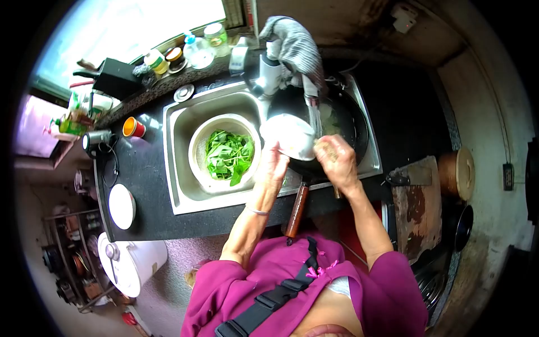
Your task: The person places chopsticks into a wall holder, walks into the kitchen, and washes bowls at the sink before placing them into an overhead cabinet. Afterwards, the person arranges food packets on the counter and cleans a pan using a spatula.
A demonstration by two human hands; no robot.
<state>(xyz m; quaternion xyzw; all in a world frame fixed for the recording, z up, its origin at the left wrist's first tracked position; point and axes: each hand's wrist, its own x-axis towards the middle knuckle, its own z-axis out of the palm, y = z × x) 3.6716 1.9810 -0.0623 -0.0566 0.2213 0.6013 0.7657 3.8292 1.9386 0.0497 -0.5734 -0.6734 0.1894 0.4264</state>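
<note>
My left hand (274,164) grips a white bowl (288,136) from below, its fingers partly hidden by it. The bowl is tilted over a dark wok (359,121) in the right sink basin. Close to the bowl's right side, my right hand (337,158) is closed on a tan, rough-looking wad (322,148), too small to name surely. Water (315,118) runs from the faucet (310,89) beside the bowl into the wok. The wok's brown handle (297,210) points toward my body.
Green leaves (229,154) fill a colander (197,143) in the left basin. A white bowl (122,206) and an orange cup (133,128) stand on the left counter. A grey cloth (295,42) drapes over the faucet area. Jars and a knife block (117,77) line the sill.
</note>
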